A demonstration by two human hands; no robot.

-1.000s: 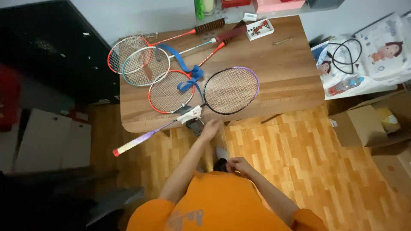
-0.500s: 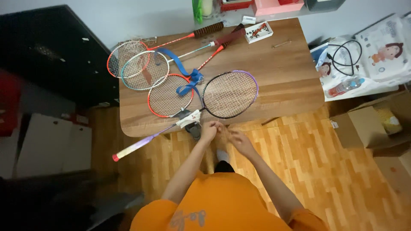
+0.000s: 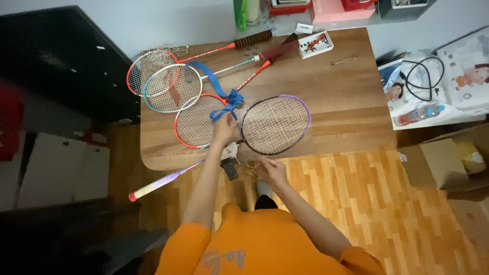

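Several badminton rackets lie on a wooden table. The nearest one, a black and purple racket, has its head on the table and its purple handle sticking out over the front edge to the left. My left hand rests on the racket's throat by the frame. My right hand is below the table edge, pinching a thin loose racket string. A red racket with a blue ribbon lies just left of it.
Two more rackets lie at the table's back left. A small red and white box sits at the back. Cardboard boxes, bags and a black cable stand right of the table. Wooden floor lies below.
My left hand moved up onto the racket's throat. My right hand rose from near my body to the table edge and took the loose string.
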